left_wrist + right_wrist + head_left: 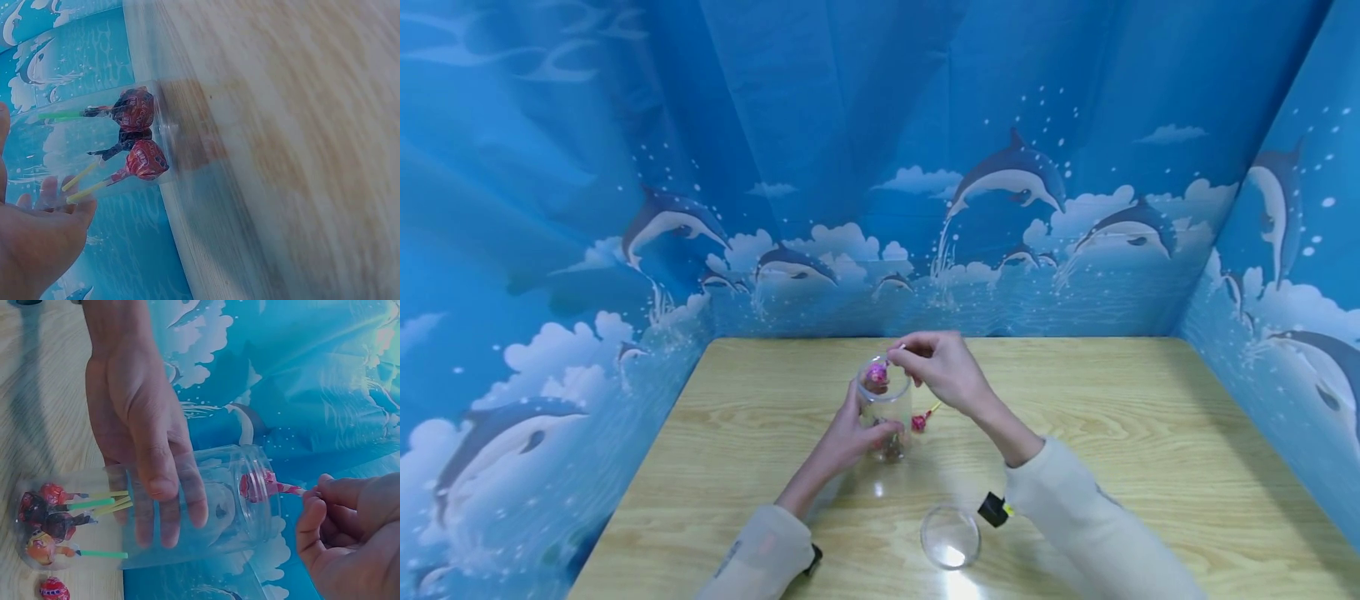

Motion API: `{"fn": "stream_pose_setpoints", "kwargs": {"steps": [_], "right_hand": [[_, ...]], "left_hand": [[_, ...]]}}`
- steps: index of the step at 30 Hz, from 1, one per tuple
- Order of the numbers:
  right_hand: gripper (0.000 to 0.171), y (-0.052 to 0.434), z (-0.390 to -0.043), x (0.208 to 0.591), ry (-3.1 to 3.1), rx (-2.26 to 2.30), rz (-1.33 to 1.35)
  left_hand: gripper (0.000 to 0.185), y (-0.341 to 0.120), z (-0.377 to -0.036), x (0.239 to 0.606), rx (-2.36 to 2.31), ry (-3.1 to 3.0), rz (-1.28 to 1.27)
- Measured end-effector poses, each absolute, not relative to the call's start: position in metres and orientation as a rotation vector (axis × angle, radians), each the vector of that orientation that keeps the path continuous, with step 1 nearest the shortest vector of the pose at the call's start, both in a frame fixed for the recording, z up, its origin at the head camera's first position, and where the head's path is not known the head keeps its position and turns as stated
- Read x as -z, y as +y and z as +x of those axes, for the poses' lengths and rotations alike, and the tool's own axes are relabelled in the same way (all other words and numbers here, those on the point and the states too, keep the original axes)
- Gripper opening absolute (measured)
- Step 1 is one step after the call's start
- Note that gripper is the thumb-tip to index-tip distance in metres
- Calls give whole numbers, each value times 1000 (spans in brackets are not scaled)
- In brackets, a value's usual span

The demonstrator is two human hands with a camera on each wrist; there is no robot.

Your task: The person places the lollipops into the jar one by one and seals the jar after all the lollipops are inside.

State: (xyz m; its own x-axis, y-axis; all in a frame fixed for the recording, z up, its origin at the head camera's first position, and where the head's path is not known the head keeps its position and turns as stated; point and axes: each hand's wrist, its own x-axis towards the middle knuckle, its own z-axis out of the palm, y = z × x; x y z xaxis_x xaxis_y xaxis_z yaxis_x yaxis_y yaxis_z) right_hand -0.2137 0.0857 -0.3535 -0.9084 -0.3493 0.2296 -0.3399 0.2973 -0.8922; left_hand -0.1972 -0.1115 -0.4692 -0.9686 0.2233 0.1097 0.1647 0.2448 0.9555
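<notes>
The lollipop [877, 374] sits right at the mouth of the clear jar [886, 408], pinched by its stick in my right hand [946, 367], while my left hand [844, 437] is wrapped around the jar's side, standing it on the bench [1120, 433]. To do this well I judge I should keep the jar steady and upright, bring the candy head fully past the rim before letting go, and aim it beside the sticks already inside so it does not catch on them. Nearest me, the head view alone shows the jar's lid [951, 537] lying on the bench, and another lollipop [919, 422] loose just right of the jar. The right wrist view shows what the head view blurs: several wrapped lollipops [47, 512] heaped at the jar's bottom, sticks pointing toward the mouth
</notes>
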Motion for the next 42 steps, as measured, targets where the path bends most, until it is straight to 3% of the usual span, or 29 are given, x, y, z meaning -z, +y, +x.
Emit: {"fn": "stream_pose_setpoints", "kwargs": {"steps": [11,18,29,42], "right_hand": [[16,78,-217,359,2620,1649,-833],[18,76,-217,359,2601,1632,-829],[24,100,-221,365,2653,1691,-648],[26,142,-244,416,2486,1705,-311]], "left_hand": [[95,-113,-197,469,-1836,2455,372],[82,-111,-198,469,-1882,2447,474],[87,-111,-199,467,-1885,2448,478],[85,-111,-199,469,-1890,2440,455]]}}
